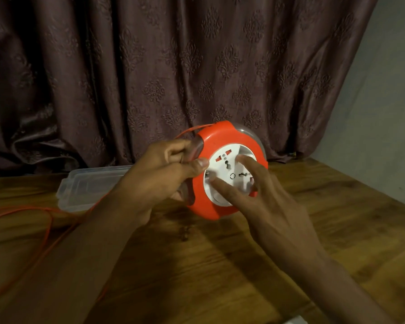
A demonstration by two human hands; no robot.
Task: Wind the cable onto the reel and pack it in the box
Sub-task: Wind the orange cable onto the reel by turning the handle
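We hold the reel [227, 174] tilted up off the counter [197, 265], socket face toward us. Left hand [164, 176] grips its left rim, fingers [200, 163] curled round the edge, thumb on the red ring. Right hand [262, 197] has fingers spread and fairly straight, tips on the white hub – likely turning it to wind. The orange cable [49, 220] trails loose across the counter at left and runs up over the reel top; plenty unwound. The clear box [80, 190] lies just behind the left hand. We judge the reel light, rigid, smooth plastic – best held by the rim. The cable looks thin and floppy, may snag.
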